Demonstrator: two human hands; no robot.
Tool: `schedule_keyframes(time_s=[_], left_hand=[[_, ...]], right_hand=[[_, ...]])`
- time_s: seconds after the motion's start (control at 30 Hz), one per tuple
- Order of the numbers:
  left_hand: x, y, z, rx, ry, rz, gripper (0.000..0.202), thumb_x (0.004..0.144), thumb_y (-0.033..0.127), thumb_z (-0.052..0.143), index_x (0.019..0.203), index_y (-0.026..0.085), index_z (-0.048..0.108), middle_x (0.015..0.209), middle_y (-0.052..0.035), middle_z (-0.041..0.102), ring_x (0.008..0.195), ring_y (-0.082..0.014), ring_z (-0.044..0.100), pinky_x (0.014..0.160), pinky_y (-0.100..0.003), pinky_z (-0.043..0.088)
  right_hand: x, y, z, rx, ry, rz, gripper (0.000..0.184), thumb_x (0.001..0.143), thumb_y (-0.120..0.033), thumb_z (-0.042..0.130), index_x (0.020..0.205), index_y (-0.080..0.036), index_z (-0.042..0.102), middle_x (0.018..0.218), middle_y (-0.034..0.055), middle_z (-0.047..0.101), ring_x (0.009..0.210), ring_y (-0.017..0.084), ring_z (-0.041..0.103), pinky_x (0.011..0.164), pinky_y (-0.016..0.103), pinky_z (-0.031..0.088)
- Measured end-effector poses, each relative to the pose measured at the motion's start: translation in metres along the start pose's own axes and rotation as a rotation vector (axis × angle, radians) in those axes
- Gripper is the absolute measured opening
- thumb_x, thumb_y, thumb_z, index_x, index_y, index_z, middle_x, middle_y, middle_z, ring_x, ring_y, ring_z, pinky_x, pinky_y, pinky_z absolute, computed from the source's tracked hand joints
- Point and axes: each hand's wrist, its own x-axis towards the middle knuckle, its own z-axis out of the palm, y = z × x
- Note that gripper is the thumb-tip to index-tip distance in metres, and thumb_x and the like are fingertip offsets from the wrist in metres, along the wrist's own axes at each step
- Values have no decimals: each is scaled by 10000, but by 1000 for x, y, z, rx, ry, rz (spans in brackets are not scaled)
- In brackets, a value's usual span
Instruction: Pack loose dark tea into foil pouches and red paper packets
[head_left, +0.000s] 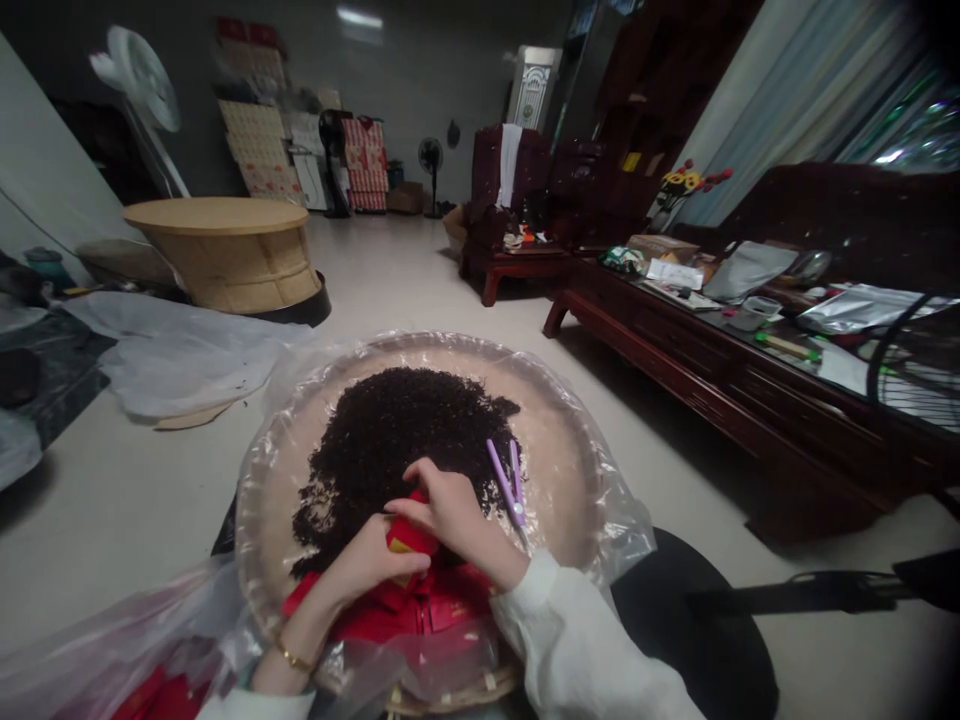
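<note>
A round woven tray (570,470) lined with clear plastic sits in front of me, heaped with dark loose tea leaves (397,430). Both my hands meet over its near side on a small red packet (407,537). My left hand (367,565) grips the packet from below with curled fingers. From above, my right hand (450,510) pinches the packet's top edge. A purple clip (508,483) lies on the tray just right of my right hand. More red packets (420,610) are piled at the tray's near edge under my wrists.
A long dark wooden table (720,360) with papers and foil bags runs along the right. A round wicker stand (225,250) and plastic sheets (180,360) are at the left. A black stool (697,620) sits at the lower right. Fans stand at the back.
</note>
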Motion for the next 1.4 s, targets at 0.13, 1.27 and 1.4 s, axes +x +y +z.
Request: schedule_keyframes(time_s=[0.13, 1.27, 1.4], left_hand=[[2, -1, 4, 33, -42, -10, 273, 554, 283, 769, 753, 124, 671, 666, -5, 703, 634, -168, 637, 633, -281, 501], [12, -15, 7, -292, 77, -17, 458, 491, 397, 863, 783, 107, 662, 606, -45, 715, 570, -176, 663, 615, -280, 520], [13, -17, 8, -270, 68, -19, 428, 505, 386, 856, 763, 101, 668, 610, -50, 717, 570, -172, 658, 616, -272, 513]], right_hand=[[5, 11, -14, -80, 10, 1, 320, 857, -522, 600, 749, -226, 658, 690, 6, 694, 611, 137, 618, 557, 222, 348], [-1, 18, -68, 77, -383, -33, 377, 825, -460, 641, 1064, -171, 688, 861, 44, 694, 713, 167, 575, 632, 238, 362], [0, 10, -58, 68, -358, 30, 316, 821, -440, 647, 1012, -197, 716, 790, 4, 687, 623, 130, 520, 570, 221, 299]])
